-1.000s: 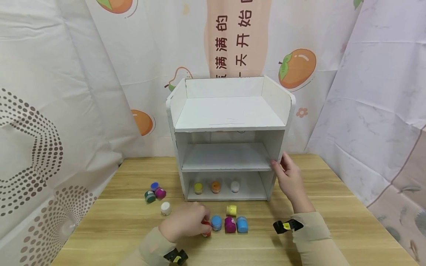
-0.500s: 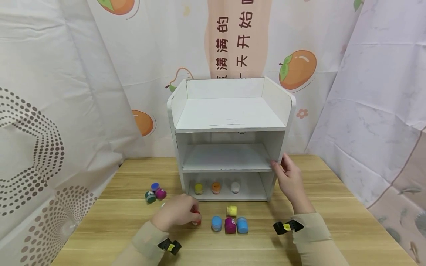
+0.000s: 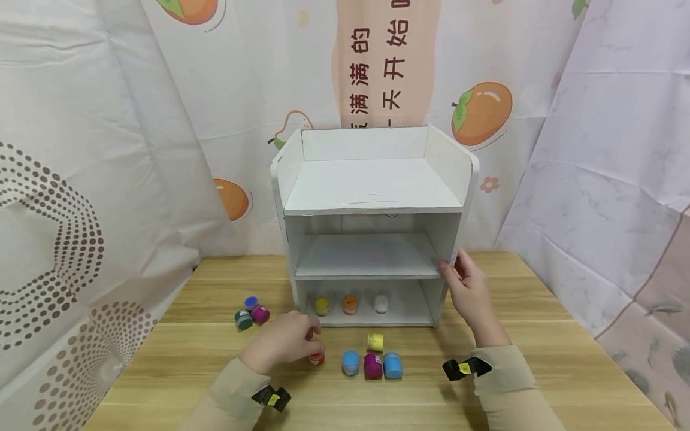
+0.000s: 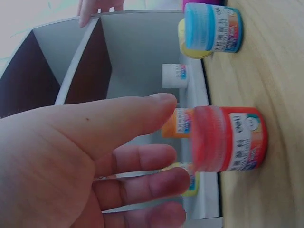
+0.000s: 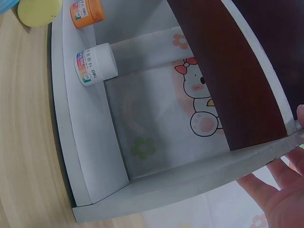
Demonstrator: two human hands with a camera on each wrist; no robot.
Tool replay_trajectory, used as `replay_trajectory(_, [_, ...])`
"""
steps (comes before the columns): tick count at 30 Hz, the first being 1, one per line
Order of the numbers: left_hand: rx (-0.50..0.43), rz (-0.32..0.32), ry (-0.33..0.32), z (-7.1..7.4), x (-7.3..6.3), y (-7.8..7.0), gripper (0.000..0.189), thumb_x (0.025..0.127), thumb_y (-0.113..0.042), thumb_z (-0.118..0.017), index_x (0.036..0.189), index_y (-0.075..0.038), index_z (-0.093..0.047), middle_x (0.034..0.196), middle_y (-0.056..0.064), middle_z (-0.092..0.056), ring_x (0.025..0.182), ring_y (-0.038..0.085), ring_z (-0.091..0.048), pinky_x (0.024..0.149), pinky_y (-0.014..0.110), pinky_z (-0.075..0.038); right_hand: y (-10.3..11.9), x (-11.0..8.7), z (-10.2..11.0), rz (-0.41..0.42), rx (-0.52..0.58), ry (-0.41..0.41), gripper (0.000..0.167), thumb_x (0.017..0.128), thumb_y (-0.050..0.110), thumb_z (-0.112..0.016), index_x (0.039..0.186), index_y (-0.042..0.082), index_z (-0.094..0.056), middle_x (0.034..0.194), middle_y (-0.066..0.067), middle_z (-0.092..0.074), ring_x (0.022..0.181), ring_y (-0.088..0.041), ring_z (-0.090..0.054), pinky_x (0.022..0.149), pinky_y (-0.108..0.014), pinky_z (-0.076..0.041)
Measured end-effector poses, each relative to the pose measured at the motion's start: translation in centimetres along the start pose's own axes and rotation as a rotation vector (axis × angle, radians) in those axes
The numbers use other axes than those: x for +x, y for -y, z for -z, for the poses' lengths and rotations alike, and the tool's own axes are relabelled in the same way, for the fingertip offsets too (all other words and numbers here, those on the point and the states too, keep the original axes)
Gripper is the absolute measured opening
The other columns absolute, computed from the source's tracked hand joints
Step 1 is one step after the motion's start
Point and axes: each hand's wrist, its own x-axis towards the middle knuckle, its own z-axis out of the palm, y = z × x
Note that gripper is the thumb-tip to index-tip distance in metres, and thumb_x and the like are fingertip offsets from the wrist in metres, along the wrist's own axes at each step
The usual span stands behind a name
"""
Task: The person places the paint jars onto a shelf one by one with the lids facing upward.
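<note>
In the left wrist view a red paint jar stands upright on the wooden table. My left hand is just above and beside it, thumb and fingers spread apart, fingertips clear of the lid. The white shelf unit stands behind, and my right hand grips its right side panel, thumb at the front edge and fingers on the outer face. On the bottom shelf sit a yellow jar, an orange jar and a white jar. My left hand hides part of the table.
Right of the red jar are a blue jar, a magenta jar, another blue jar and a yellow jar lying on its side. A green jar, a magenta jar and a dark blue jar cluster at left.
My left hand has carried the red jar leftward, away from the blue jar, and its fingers have come off it. My right hand stays at the shelf's side.
</note>
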Motion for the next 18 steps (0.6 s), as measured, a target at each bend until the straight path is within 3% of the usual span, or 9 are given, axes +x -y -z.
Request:
replay_trajectory(6, [0.003, -0.041, 0.036, 0.96, -0.68, -0.11, 0.033, 0.084, -0.029, -0.083, 0.113, -0.014, -0.075, 0.106, -0.003, -0.069, 0.09, 0.014, -0.063, 0.078, 0.037, -0.054, 0.08, -0.02, 0.0, -0.006, -0.001, -0.001, 0.039, 0.102, -0.001, -0.058, 0.138, -0.012, -0.051, 0.127, -0.034, -0.059, 0.123, -0.033, -0.057, 0.09, -0.015, -0.048])
replay_trajectory(9, [0.003, -0.047, 0.076, 1.08, -0.89, -0.19, 0.034, 0.083, -0.025, -0.084, 0.114, -0.017, -0.076, 0.114, -0.004, -0.068, 0.091, 0.012, -0.06, 0.08, 0.036, -0.054, 0.11, -0.01, 0.0, -0.008, 0.0, 0.0, 0.039, 0.102, -0.001, -0.058, 0.138, -0.012, -0.051, 0.128, -0.034, -0.059, 0.124, -0.033, -0.056, 0.09, -0.015, -0.048])
replay_trajectory(18, [0.061, -0.044, 0.11, 0.67, -0.76, -0.45, 0.022, 0.085, -0.019, -0.082, 0.106, -0.022, -0.077, 0.098, -0.009, -0.062, 0.079, 0.008, -0.051, 0.069, 0.03, -0.048, 0.12, -0.05, -0.01, -0.005, -0.008, 0.0, 0.039, 0.102, -0.001, -0.057, 0.139, -0.011, -0.05, 0.128, -0.035, -0.058, 0.121, -0.036, -0.059, 0.09, -0.014, -0.048])
